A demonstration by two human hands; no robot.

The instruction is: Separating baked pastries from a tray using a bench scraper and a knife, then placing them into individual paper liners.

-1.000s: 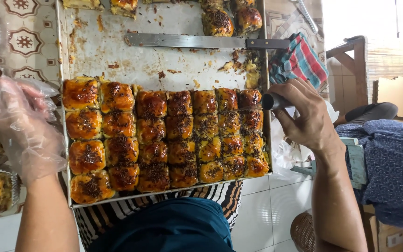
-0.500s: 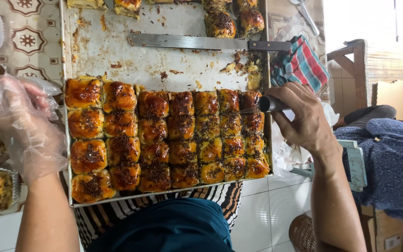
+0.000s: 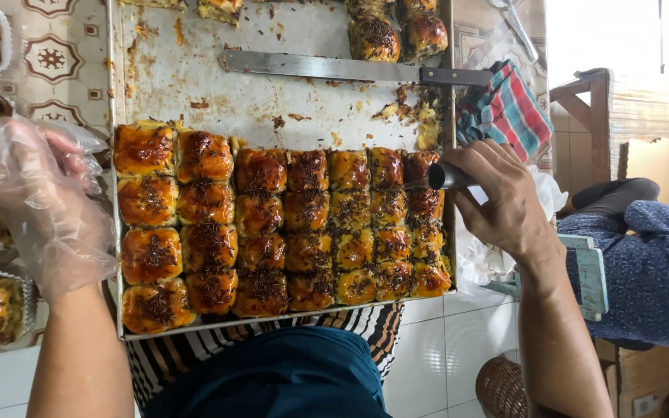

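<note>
While the left hand (image 3: 44, 205), wearing a clear plastic glove, is resting loosely open just beside the baking tray (image 3: 195, 85), the right hand (image 3: 505, 205) is gripping a dark-handled tool (image 3: 447, 176) whose tip is touching the glazed buns (image 3: 280, 232). Between the hands, these chocolate-sprinkled buns are sitting in tight rows. Beyond the right hand, a long knife (image 3: 334, 68) is lying across the tray, near a striped cloth (image 3: 505, 112).

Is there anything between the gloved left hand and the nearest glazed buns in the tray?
Only the tray's raised rim. The left hand is beside the tray, outside it, and the buns sit just inside that rim. Nothing else visible lies between.
</note>
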